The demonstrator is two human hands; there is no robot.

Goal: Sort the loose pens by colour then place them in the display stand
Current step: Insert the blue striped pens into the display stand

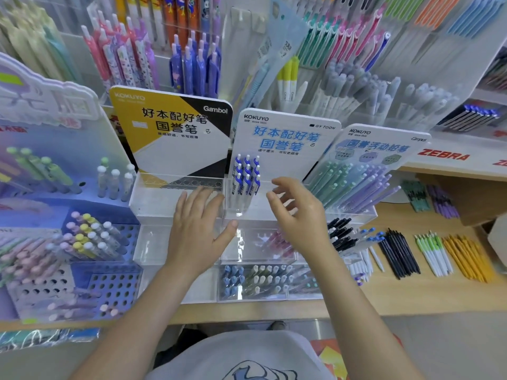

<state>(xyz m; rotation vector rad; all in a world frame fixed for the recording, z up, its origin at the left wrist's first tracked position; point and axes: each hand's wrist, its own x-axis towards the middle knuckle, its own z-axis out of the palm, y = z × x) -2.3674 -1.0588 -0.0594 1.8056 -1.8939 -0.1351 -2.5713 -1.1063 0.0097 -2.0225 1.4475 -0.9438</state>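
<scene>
A clear acrylic display stand (255,215) stands at the middle of the counter under a white-and-blue sign. Several blue-and-white pens (246,175) stand upright in its left part. My left hand (199,229) hovers with its fingers spread flat over the neighbouring clear stand (153,198), which has a yellow-and-black sign, and it holds nothing. Just right of the blue pens is my right hand (299,212), its fingers loosely spread and nothing in them. Loose pens lie sorted on the wooden counter to the right: black pens (399,253), green-and-white pens (434,255), yellow pens (466,256) and white pens (365,263).
A blue perforated rack (109,281) of pastel pens fills the left. Teal and purple pencils (354,185) lean in a stand at the right. Low clear trays (263,282) of pens sit at the counter's front edge. Tall pen racks line the back wall.
</scene>
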